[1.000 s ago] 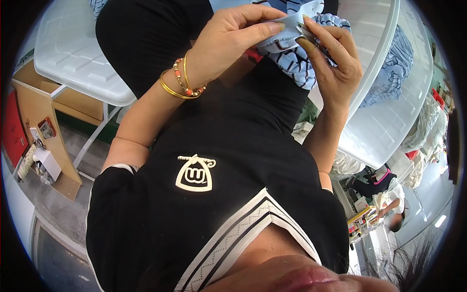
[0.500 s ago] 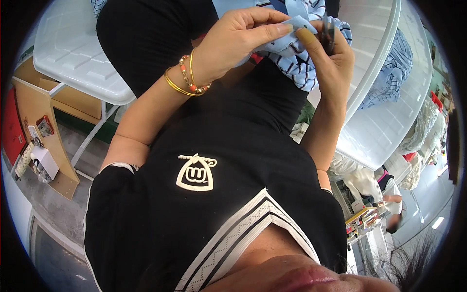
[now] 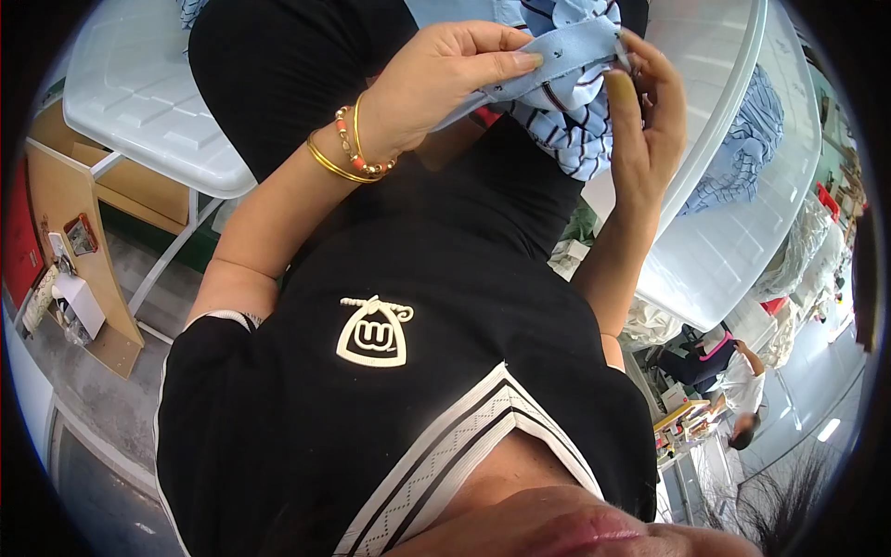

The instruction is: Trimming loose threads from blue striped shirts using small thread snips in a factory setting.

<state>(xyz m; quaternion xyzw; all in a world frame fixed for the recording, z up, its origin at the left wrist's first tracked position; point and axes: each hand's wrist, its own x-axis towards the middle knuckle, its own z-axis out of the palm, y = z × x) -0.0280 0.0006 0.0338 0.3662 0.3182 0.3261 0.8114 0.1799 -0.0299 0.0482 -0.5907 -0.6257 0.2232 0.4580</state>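
Step in hand, as judged: working along a hem. Left hand (image 3: 445,79) pinches the light blue cloth (image 3: 566,51), fingers closed on its edge. Right hand (image 3: 650,130), just beside it, half curled, fingertips touching the same edge. Next calls for an even grip from both.

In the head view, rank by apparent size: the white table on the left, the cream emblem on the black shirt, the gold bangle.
1. White table, by far largest.
2. Cream emblem.
3. Gold bangle, thin; the emblem's nearness to the camera makes this gap unsure.
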